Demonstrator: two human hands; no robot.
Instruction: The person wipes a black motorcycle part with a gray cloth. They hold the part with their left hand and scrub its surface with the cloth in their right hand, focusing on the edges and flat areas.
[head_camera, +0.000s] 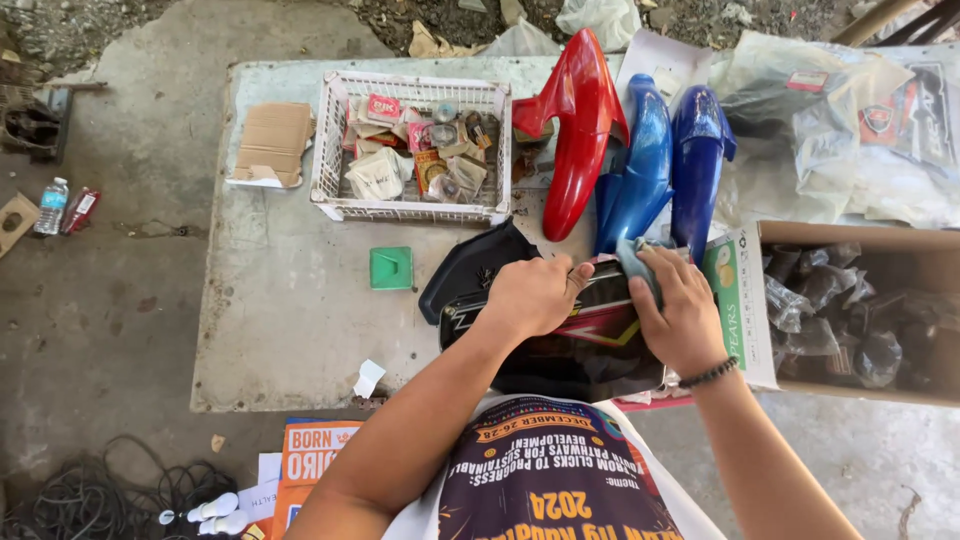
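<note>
Black glossy motorcycle panel lies at the table's near edge; our left hand presses curled fingers onto it, our right hand pinches a grey cloth against it. Farther off, a white basket holds small packets; right, a cardboard box holds bagged parts.

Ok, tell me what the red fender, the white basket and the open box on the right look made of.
Red fender: probably moulded plastic, glossy painted finish, with bright highlights along its curve.
White basket: likely rigid plastic, matte, moulded lattice walls.
Open box: brown cardboard, dull, with flat folded flaps and raw edges.
</note>
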